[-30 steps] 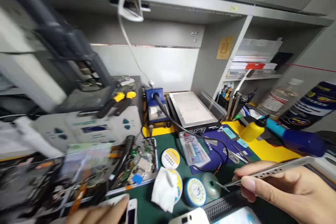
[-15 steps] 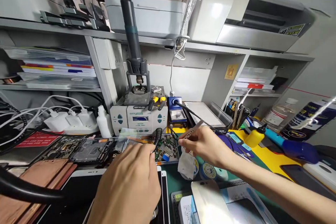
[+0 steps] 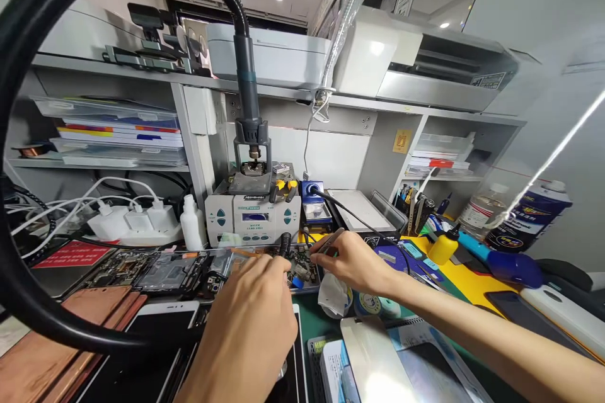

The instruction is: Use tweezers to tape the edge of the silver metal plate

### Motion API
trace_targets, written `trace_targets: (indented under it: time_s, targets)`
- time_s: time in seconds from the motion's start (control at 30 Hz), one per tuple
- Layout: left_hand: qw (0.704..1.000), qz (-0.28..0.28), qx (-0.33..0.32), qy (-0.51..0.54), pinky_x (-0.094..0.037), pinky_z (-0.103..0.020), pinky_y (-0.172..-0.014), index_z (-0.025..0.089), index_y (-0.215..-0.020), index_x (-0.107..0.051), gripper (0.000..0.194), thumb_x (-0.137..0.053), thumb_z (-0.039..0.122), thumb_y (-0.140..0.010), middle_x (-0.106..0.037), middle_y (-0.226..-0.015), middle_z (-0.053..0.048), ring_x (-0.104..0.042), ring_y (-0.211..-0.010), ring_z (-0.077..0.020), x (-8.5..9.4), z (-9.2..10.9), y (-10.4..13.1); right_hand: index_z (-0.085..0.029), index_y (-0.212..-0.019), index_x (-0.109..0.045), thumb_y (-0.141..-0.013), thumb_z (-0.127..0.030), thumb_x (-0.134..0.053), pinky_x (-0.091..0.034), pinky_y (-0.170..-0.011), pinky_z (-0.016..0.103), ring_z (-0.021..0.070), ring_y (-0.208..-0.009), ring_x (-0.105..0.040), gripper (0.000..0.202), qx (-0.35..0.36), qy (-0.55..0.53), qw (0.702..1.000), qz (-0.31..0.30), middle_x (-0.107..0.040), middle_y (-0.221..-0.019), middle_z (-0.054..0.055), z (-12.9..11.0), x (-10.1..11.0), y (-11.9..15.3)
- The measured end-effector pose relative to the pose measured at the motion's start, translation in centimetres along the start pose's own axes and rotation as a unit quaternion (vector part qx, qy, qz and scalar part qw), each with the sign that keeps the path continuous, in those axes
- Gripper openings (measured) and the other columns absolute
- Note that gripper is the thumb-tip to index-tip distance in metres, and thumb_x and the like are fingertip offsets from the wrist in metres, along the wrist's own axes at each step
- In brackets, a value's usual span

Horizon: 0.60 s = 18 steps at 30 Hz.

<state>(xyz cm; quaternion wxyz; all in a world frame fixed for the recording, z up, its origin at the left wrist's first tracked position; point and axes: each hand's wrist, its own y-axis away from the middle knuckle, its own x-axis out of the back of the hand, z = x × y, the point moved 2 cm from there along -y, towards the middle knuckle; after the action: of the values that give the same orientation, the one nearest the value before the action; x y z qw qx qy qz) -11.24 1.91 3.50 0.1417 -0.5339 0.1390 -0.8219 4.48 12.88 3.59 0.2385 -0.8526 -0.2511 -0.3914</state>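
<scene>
My right hand [image 3: 352, 261] pinches a pair of metal tweezers [image 3: 329, 240], their tips pointing down into a tray [image 3: 309, 291] of loose circuit boards and small parts [image 3: 300, 258]. To the left, my left hand [image 3: 253, 312] is seen from the back, its fingers curled in at the same tray's edge. Whatever those fingers hold is hidden beneath the hand. A black ribbed hose end [image 3: 285, 244] from the hot air station [image 3: 255, 214] runs down right beside its fingertips. Close to my right hand are a white crumpled tissue [image 3: 332, 297] and a round tin [image 3: 368, 303].
A thick black hose [image 3: 94, 341] loops on the left over phones [image 3: 155, 327] and brown cases [image 3: 70, 334]. Phone boards [image 3: 118, 267] lie farther back. A boxed phone [image 3: 378, 359] lies in front. At right stand a yellow bottle [image 3: 444, 245] and a blue can [image 3: 529, 217].
The view has tilted up and drawn back, so more of the hose loop shows. The tweezers' tips have shifted slightly left over the tray. My left hand stays at the tray's edge.
</scene>
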Motion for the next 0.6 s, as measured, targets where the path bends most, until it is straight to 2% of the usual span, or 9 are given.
trace_targets:
  time_s: [0.13,0.3,0.37,0.6]
  targets:
    - [0.997,-0.035,-0.064,-0.017,-0.047,-0.046,-0.085,0.015,-0.097,-0.068,0.037,-0.037,0.001,-0.083,-0.069,-0.095,-0.009,-0.058,-0.096,-0.0281,-0.9,0.1,0.0,-0.017,-0.092,-0.079,-0.082,-0.025,-0.063,-0.052,-0.073,0.031,0.0227,-0.078,-0.069,0.021,0.006,-0.008,1.000,0.001,-0.078,-0.090,0.007,0.2,-0.1,0.1]
    - [0.992,-0.044,-0.110,-0.032,-0.045,-0.045,-0.093,0.017,-0.098,-0.070,0.038,-0.039,0.001,-0.084,-0.065,-0.121,-0.005,-0.051,-0.108,-0.0275,-2.0,0.1,0.0,-0.015,-0.089,-0.079,-0.083,-0.028,-0.062,-0.053,-0.069,0.030,0.0228,-0.076,-0.069,0.022,0.012,-0.032,0.999,0.007,-0.078,-0.084,0.006,0.0,0.3,0.3]
    - [0.990,-0.048,-0.126,-0.036,-0.044,-0.045,-0.094,0.018,-0.097,-0.070,0.036,-0.040,0.003,-0.086,-0.063,-0.125,-0.004,-0.050,-0.110,-0.0269,-2.3,0.2,0.0,-0.015,-0.090,-0.079,-0.083,-0.027,-0.062,-0.053,-0.069,0.029,0.0228,-0.077,-0.069,0.022,0.017,-0.042,0.999,0.008,-0.079,-0.086,0.006,-0.1,0.5,0.4]
    - [0.986,-0.052,-0.148,-0.050,-0.045,-0.048,-0.089,0.016,-0.086,-0.067,0.032,-0.036,0.008,-0.092,-0.065,-0.115,-0.011,-0.050,-0.106,-0.0283,-2.4,1.4,-0.4,-0.016,-0.090,-0.078,-0.082,-0.024,-0.063,-0.051,-0.071,0.028,0.0212,-0.082,-0.070,0.019,0.036,-0.071,0.997,0.007,-0.078,-0.097,0.005,-0.6,1.4,1.3]
